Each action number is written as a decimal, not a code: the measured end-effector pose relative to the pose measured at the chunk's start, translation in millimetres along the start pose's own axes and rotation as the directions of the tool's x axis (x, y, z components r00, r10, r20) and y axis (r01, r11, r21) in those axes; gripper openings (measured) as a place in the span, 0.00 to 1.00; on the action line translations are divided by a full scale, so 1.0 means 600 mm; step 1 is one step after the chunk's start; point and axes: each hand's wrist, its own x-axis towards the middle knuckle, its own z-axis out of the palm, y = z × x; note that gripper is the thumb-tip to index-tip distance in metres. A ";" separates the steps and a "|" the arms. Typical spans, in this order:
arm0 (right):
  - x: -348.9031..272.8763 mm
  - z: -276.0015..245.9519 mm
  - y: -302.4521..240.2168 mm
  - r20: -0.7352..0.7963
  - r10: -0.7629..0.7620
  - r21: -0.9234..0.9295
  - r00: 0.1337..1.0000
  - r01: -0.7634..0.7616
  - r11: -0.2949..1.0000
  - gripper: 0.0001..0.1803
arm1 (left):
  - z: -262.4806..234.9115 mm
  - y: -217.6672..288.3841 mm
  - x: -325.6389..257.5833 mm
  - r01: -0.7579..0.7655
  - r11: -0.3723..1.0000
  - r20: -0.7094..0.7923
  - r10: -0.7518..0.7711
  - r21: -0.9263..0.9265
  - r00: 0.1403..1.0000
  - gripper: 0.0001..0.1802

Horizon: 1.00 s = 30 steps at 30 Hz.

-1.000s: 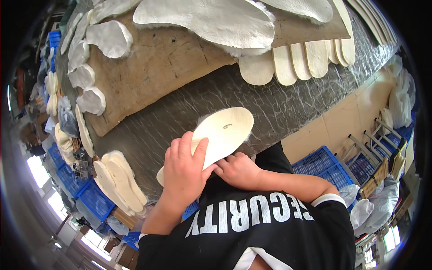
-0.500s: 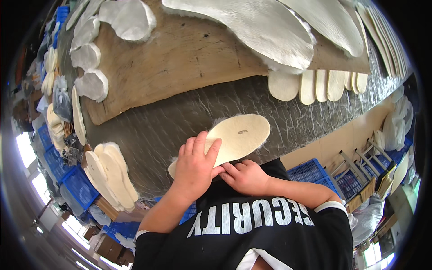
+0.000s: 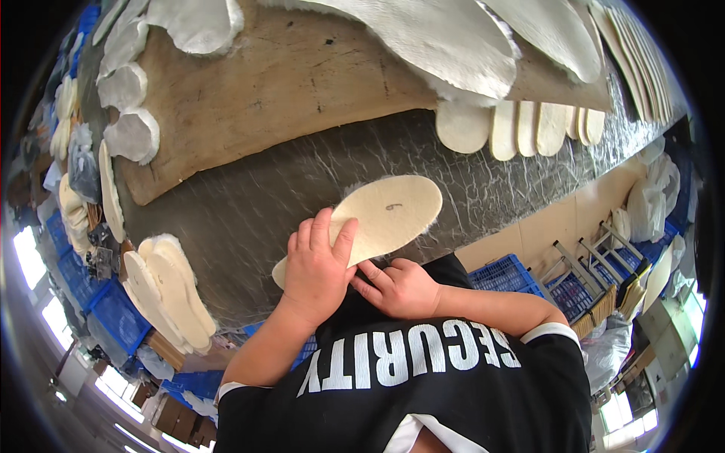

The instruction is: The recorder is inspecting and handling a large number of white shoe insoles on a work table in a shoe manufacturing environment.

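Insole [image 3: 399, 219] is held under the left hand [image 3: 317, 264], fingers slightly spread, while the right hand [image 3: 406, 288], half curled, meets its near edge, grip unclear.

1. Before you, at the table's [image 3: 249, 204] near edge, is the insole [image 3: 393, 211], your left hand [image 3: 319, 260] across its left part, your right hand [image 3: 406, 289] at its near side.
2. On your left, piled insoles [image 3: 177, 294].
3. Behind the insole lies a board [image 3: 226, 113], fleece pieces [image 3: 430, 45] on it.
4. Beyond the table's right edge stands a crate [image 3: 500, 273].
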 end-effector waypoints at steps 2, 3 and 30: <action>-0.007 -0.003 -0.005 0.038 0.037 -0.011 0.999 -0.037 0.999 0.21 | 0.002 0.007 0.002 -0.028 0.999 0.013 0.028 0.035 1.000 0.38; -0.010 -0.005 -0.007 0.032 0.046 -0.015 0.998 -0.045 0.999 0.21 | 0.002 0.013 0.004 -0.014 0.999 -0.002 0.014 0.033 1.000 0.39; 0.073 -0.099 0.057 0.029 0.308 -0.017 0.951 -0.308 0.951 0.53 | -0.057 -0.013 -0.078 0.212 0.920 -0.078 -0.250 -0.329 0.965 0.41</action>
